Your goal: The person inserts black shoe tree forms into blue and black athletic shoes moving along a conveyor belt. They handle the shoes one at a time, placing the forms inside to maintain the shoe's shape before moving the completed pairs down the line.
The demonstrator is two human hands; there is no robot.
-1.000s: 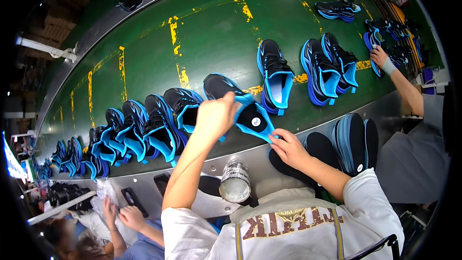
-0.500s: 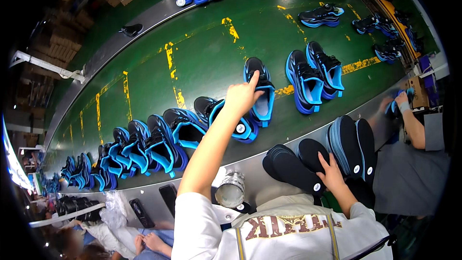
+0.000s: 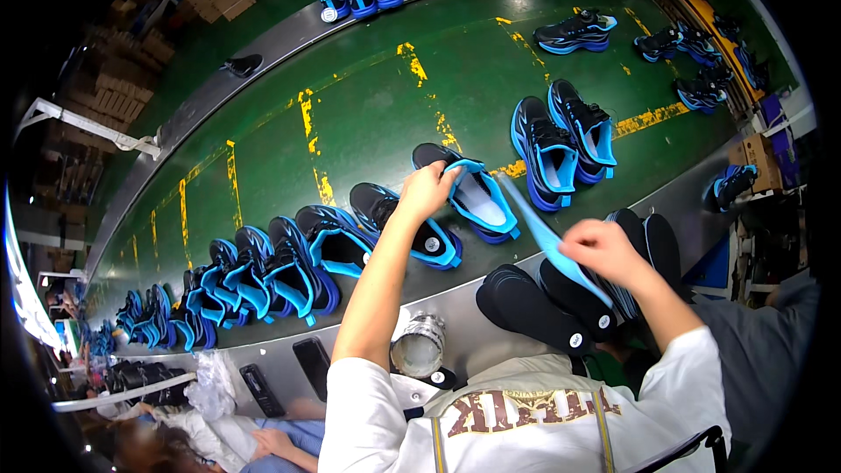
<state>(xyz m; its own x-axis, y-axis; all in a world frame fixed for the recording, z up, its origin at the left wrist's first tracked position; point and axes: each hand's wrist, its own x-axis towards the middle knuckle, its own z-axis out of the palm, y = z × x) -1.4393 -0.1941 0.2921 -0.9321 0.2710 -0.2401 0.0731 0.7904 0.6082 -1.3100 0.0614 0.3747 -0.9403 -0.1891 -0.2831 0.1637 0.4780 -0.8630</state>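
My left hand (image 3: 427, 190) is closed on the collar of a black and blue sneaker (image 3: 480, 201), which lies tilted on the green belt with its pale inside showing. In my right hand (image 3: 604, 251) is a light blue insole (image 3: 545, 238), pinched along its side and slightly blurred, its tip pointing toward that sneaker's opening. Below it, stacked black insoles (image 3: 515, 302) with round white stickers lie on the metal edge. Beside my left forearm stands another sneaker (image 3: 429, 241) with a white sticker inside.
A row of sneakers (image 3: 302, 271) runs along the belt's near left side. A sneaker pair (image 3: 561, 144) stands to the right. On the metal ledge are a round tin (image 3: 419, 346) and a dark phone (image 3: 311, 366). Another person (image 3: 280, 447) sits at the lower left.
My right hand has lifted an insole off the stack toward the sneaker. My left hand has gone from pointing at the sneaker to gripping its collar, and the sneaker has turned.
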